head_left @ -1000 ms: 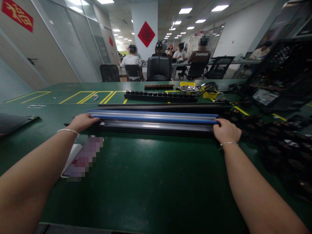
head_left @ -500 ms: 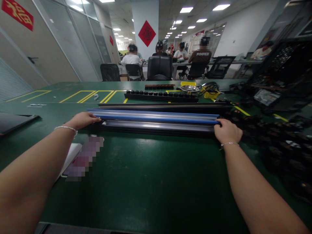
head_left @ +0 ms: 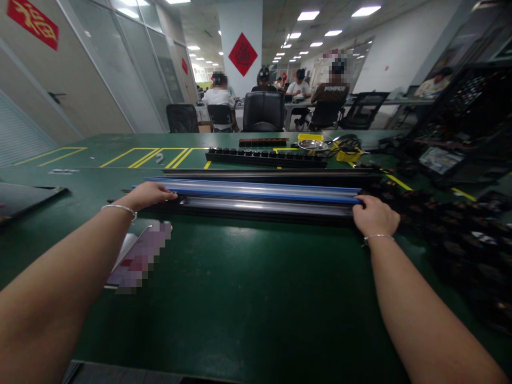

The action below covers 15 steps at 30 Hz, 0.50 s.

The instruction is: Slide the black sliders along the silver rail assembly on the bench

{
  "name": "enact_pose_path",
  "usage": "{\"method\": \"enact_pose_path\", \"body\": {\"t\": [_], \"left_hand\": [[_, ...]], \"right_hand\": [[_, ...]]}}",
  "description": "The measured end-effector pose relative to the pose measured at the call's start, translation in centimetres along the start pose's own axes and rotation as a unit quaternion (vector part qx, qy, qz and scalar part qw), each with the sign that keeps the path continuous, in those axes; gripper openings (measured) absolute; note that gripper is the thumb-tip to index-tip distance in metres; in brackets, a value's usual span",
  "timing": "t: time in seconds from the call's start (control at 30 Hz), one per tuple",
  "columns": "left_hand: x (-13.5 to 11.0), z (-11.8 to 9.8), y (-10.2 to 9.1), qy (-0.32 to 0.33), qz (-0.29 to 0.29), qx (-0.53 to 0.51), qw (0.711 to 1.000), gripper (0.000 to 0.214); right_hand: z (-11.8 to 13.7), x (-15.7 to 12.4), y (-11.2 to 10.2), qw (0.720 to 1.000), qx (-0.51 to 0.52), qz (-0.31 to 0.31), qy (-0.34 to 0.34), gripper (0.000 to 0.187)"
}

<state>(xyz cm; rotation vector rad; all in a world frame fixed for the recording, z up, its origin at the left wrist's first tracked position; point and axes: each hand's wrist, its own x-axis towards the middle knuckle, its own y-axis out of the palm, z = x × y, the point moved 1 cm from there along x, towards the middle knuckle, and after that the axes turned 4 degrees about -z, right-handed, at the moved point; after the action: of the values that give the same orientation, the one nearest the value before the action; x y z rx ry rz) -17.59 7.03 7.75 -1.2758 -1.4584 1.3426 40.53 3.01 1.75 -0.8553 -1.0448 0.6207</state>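
A long clear strip with blue edges (head_left: 248, 188) lies crosswise above a dark rail with a shiny grey face (head_left: 272, 206). My right hand (head_left: 376, 214) is closed on the right end of the blue-edged strip, thumb along its lower edge. My left hand (head_left: 150, 196) is pinched at the strip's lower edge near its left end; a small dark bit shows at the fingertips, too small to name. Just behind lies another dark long rail (head_left: 264, 174). A phone-like flat thing (head_left: 140, 256), partly blurred out, rests on the green table (head_left: 248, 304) near my left forearm.
A black strip with a row of knobs (head_left: 264, 158) lies farther back. Beyond it are a metal bowl (head_left: 312, 145) and yellow containers (head_left: 349, 155). Many dark parts (head_left: 460, 240) crowd the right side. A dark flat panel (head_left: 28, 200) is at the left. People sit in the background.
My left hand has slid a little to the right along the strip's lower edge. My right hand stays at the right end. The view has shifted slightly.
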Motion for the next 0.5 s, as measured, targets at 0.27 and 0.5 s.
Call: {"method": "enact_pose_path", "body": {"t": [0.27, 0.5], "left_hand": [[-0.06, -0.62, 0.4, 0.017, -0.009, -0.019, 1.0, 0.05], [0.12, -0.57, 0.74, 0.017, -0.009, -0.029, 0.999, 0.053]], "right_hand": [[0.15, -0.05, -0.24, 1.0, 0.0, 0.002, -0.001, 0.04], [0.14, -0.01, -0.17, 1.0, 0.006, 0.003, 0.002, 0.04]]}}
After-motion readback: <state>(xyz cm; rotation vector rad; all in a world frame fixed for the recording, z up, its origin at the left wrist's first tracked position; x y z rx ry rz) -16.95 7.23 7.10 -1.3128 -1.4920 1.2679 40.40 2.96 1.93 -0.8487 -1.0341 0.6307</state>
